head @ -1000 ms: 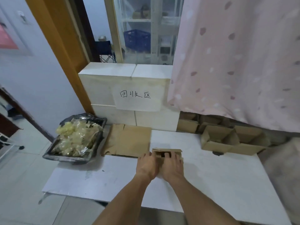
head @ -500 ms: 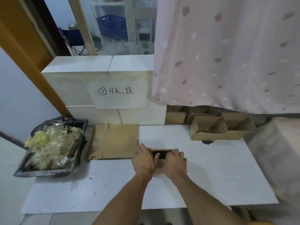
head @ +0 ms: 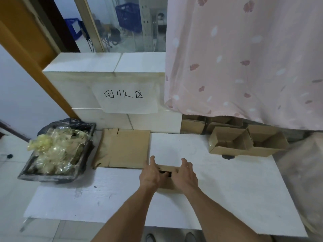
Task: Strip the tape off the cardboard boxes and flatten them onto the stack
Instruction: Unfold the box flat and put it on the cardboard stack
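Observation:
A small brown cardboard box (head: 168,186) lies on the white table (head: 227,189) right in front of me. My left hand (head: 150,174) grips its left side and my right hand (head: 186,175) grips its right side. Fingers of both hands curl into the dark opening on top. Just behind and to the left, a stack of flattened cardboard (head: 125,149) lies against the white blocks. No tape can be made out on the box from here.
A black tray lined with a bag (head: 57,154), full of crumpled clear tape, sits left of the table. Open cardboard boxes (head: 244,144) stand at the back right under a pink curtain (head: 244,67). White blocks with a handwritten sign (head: 124,95) close off the back.
My hands have spread slightly apart on the small box, and its top opening shows wider. The view has also shifted; the box stays in the same place.

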